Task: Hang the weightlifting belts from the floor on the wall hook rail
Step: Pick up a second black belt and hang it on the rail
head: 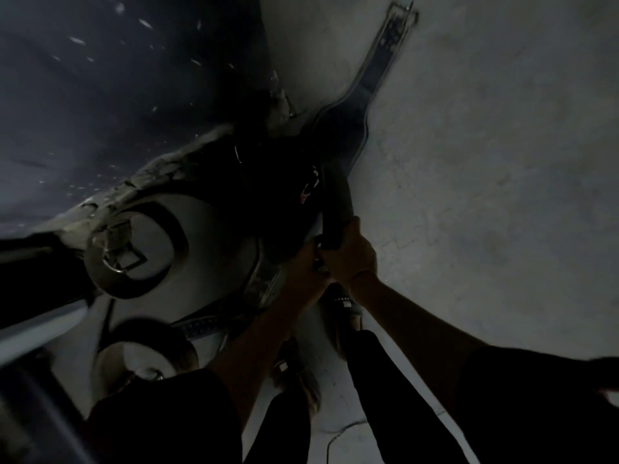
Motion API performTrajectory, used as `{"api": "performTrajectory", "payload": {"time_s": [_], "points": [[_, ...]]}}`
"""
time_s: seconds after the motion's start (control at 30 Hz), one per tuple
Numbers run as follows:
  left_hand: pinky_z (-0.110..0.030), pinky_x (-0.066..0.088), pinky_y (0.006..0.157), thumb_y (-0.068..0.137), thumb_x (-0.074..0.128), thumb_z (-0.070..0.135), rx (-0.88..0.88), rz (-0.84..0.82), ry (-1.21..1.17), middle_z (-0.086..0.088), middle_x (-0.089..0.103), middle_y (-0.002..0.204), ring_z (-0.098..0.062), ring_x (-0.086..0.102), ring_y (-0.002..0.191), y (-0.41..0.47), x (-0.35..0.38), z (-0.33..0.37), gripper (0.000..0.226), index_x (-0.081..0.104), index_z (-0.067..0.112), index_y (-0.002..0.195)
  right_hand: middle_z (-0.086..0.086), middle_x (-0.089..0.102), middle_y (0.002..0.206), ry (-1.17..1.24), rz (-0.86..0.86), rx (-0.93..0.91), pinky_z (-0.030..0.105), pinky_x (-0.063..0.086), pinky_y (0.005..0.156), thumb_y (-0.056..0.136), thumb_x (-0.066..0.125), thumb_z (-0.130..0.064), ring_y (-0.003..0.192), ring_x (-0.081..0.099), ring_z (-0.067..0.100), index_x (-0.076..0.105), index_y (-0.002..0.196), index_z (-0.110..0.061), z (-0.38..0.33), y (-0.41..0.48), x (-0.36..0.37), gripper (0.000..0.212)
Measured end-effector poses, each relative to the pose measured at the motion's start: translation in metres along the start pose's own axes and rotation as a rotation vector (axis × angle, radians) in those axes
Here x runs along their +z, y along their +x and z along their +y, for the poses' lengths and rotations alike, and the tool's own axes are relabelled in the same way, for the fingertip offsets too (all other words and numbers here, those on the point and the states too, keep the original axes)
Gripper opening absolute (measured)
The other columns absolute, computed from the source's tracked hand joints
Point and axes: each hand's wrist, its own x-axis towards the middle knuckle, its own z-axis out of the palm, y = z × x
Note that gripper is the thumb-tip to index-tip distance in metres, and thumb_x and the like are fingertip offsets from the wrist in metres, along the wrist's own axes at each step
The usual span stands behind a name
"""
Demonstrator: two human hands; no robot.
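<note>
The scene is dim. A long dark weightlifting belt (348, 125) lies stretched on the grey concrete floor, its buckle end at the upper right and its near end by my hands. My right hand (348, 252) is closed around the near end of this belt. My left hand (306, 266) is right beside it, gripping the same end or the dark bundle next to it. A pile of dark belts or fabric with a small red logo (278, 185) sits to the left. Another belt curls in a loop with a metal buckle (117, 246) further left. No hook rail is in view.
A second coiled belt (140, 356) lies at the lower left. The dark speckled wall (117, 78) fills the upper left, meeting the floor along a crumbling edge. A pale bar (37, 333) crosses the left edge. My feet in sandals (341, 306) stand below my hands. Bare floor (502, 162) spreads to the right.
</note>
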Motion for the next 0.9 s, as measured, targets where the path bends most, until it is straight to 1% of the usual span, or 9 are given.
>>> {"api": "performTrajectory", "payload": {"time_s": [0.1, 0.17, 0.23, 0.3, 0.43, 0.57, 0.67, 0.73, 0.9], "points": [[-0.005, 0.050, 0.073, 0.085, 0.065, 0.000, -0.041, 0.019, -0.156, 0.012, 0.062, 0.099, 0.015, 0.060, 0.077, -0.024, -0.025, 0.004, 0.059, 0.041, 0.003, 0.139, 0.007, 0.054, 0.118, 0.071, -0.098, -0.036, 0.049, 0.051, 0.093, 0.062, 0.074, -0.061, 0.113, 0.053, 0.033, 0.047, 0.129, -0.027, -0.013, -0.033, -0.014, 0.080], [-0.024, 0.055, 0.089, 0.074, 0.076, 0.018, -0.064, 0.114, -0.182, -0.008, 0.064, 0.117, -0.016, 0.067, 0.102, -0.051, -0.045, 0.010, 0.068, 0.049, -0.001, 0.134, 0.001, 0.043, 0.110, 0.210, -0.132, -0.019, 0.050, 0.050, 0.094, 0.063, 0.073, -0.063, 0.113, 0.046, 0.032, 0.061, 0.103, -0.034, -0.023, -0.055, -0.025, 0.051], [-0.037, 0.058, 0.087, 0.077, 0.075, 0.005, -0.083, 0.164, -0.242, -0.020, 0.066, 0.111, -0.035, 0.066, 0.101, -0.085, -0.067, 0.016, 0.057, 0.052, -0.008, 0.127, 0.002, 0.040, 0.113, 0.333, -0.137, -0.013, 0.049, 0.051, 0.096, 0.072, 0.075, -0.053, 0.115, 0.048, 0.032, 0.059, 0.105, -0.032, -0.038, -0.080, -0.035, 0.042], [-0.030, 0.057, 0.075, 0.082, 0.064, -0.014, -0.102, 0.169, -0.256, -0.018, 0.067, 0.100, -0.031, 0.065, 0.090, -0.122, -0.087, 0.026, 0.041, 0.055, -0.011, 0.122, 0.012, 0.050, 0.126, 0.502, -0.166, 0.025, 0.045, 0.054, 0.094, 0.082, 0.075, -0.032, 0.114, 0.056, 0.032, 0.053, 0.117, -0.017, -0.060, -0.112, -0.043, 0.044], [-0.035, 0.051, 0.075, 0.082, 0.066, -0.012, -0.029, 0.157, -0.283, -0.015, 0.068, 0.098, -0.034, 0.064, 0.095, -0.199, -0.123, 0.072, 0.035, 0.063, -0.001, 0.115, 0.026, 0.064, 0.122, 0.701, -0.233, -0.033, 0.032, 0.061, 0.079, 0.087, 0.070, -0.008, 0.104, 0.066, 0.035, 0.061, 0.120, 0.004, -0.111, -0.194, -0.066, 0.036], [-0.029, 0.055, 0.065, 0.085, 0.069, 0.011, 0.005, 0.141, -0.406, -0.008, 0.075, 0.079, -0.029, 0.072, 0.080, -0.285, -0.163, 0.144, 0.006, 0.073, 0.013, 0.088, 0.019, 0.066, 0.117, 0.855, -0.181, -0.118, 0.032, 0.062, 0.068, 0.084, 0.070, -0.002, 0.098, 0.067, 0.033, 0.049, 0.129, 0.001, -0.170, -0.279, -0.100, 0.049], [-0.023, 0.055, 0.058, 0.087, 0.068, 0.031, 0.071, 0.132, -0.442, -0.002, 0.077, 0.084, -0.013, 0.074, 0.072, -0.341, -0.187, 0.191, 0.017, 0.073, 0.017, 0.095, 0.018, 0.066, 0.112, 0.958, -0.200, -0.179, 0.047, 0.061, 0.077, 0.086, 0.066, 0.000, 0.092, 0.068, 0.034, 0.050, 0.118, -0.009, -0.206, -0.341, -0.131, 0.037], [-0.032, 0.058, 0.071, 0.085, 0.067, 0.043, 0.099, 0.132, -0.510, -0.007, 0.076, 0.102, -0.020, 0.074, 0.087, -0.376, -0.197, 0.217, 0.036, 0.070, 0.017, 0.110, 0.016, 0.069, 0.100, 0.985, -0.249, -0.250, 0.047, 0.060, 0.077, 0.083, 0.067, 0.002, 0.084, 0.069, 0.033, 0.053, 0.105, -0.011, -0.227, -0.385, -0.153, 0.029], [-0.035, 0.057, 0.073, 0.093, 0.051, 0.027, 0.236, 0.128, -0.763, -0.017, 0.075, 0.091, -0.027, 0.071, 0.076, -0.471, -0.188, 0.278, 0.032, 0.069, 0.004, 0.107, 0.016, 0.073, 0.094, 0.949, -0.355, -0.474, 0.036, 0.060, 0.066, 0.087, 0.070, -0.013, 0.076, 0.072, 0.028, 0.060, 0.110, -0.009, -0.260, -0.479, -0.211, 0.025]]}}
